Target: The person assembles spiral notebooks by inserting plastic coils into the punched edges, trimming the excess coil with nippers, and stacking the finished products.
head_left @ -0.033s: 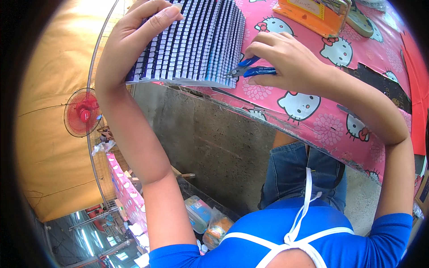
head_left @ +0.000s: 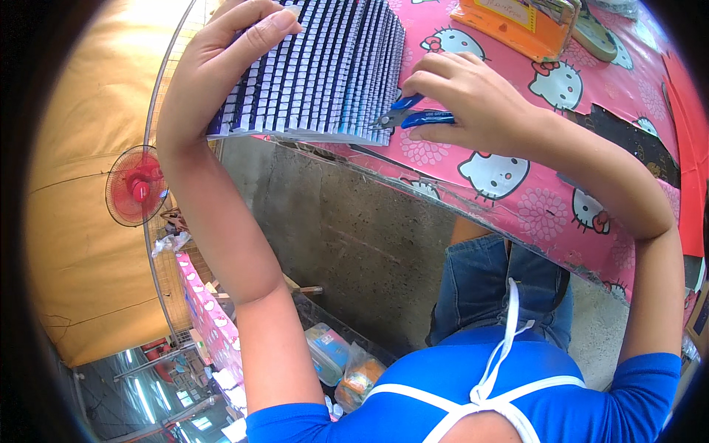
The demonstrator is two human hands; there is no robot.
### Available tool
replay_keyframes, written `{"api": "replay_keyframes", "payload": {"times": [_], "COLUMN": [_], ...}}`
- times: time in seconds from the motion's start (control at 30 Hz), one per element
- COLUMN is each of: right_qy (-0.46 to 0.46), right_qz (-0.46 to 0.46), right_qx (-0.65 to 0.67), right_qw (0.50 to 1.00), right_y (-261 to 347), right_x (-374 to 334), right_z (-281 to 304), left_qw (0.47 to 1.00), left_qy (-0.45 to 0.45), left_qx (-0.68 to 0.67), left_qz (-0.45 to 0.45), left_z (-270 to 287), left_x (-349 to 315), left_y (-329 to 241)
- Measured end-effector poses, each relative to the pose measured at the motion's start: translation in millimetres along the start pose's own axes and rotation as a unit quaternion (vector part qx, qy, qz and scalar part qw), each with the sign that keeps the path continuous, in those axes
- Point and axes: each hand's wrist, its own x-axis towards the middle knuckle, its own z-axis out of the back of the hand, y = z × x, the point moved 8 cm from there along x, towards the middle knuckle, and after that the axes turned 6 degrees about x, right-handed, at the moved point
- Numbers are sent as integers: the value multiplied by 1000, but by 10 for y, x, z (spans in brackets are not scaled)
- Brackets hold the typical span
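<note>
A thick block of closely set strips (head_left: 317,74), with rows of small white squares between dark lines, stands at the table's near edge; its exact kind is unclear. My left hand (head_left: 240,40) holds its upper left side, thumb over the top; the upper frame edge cuts off some fingers. Blue-handled side cutters (head_left: 425,118) sit in my right hand (head_left: 473,100), fingers and thumb around the handles. The handles are spread apart, and the grey jaws reach the block's lower right corner. What lies between the jaws is too small to make out.
A pink patterned cover (head_left: 495,177) lies on the table. An orange box (head_left: 517,26) and a tape roll (head_left: 595,40) are at the far right. Red material (head_left: 687,148) lies along the right edge. A red fan (head_left: 139,184) stands left, near a yellow sheet (head_left: 88,244).
The side cutters and my right fingers have shifted very slightly left. My left hand and the block look the same.
</note>
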Motion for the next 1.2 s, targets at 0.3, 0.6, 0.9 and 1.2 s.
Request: {"api": "replay_keyframes", "payload": {"times": [0.3,0.6,0.9,1.2], "right_qy": [243,59,293,113], "right_qz": [-512,-40,-402,-81], "right_qx": [399,-20,289,14], "right_qw": [721,997,818,990], "right_y": [-286,3,-259,-29], "right_x": [-99,-33,-8,-61], "right_z": [-338,-63,-295,-157], "left_qw": [1000,996,997,998], "left_qy": [5,-18,1,-23], "left_qx": [19,84,73,62], "left_qz": [3,-23,2,-7], "left_z": [-11,-8,4,-3], "left_x": [-38,-7,-34,-46], "left_y": [-188,63,81,78]}}
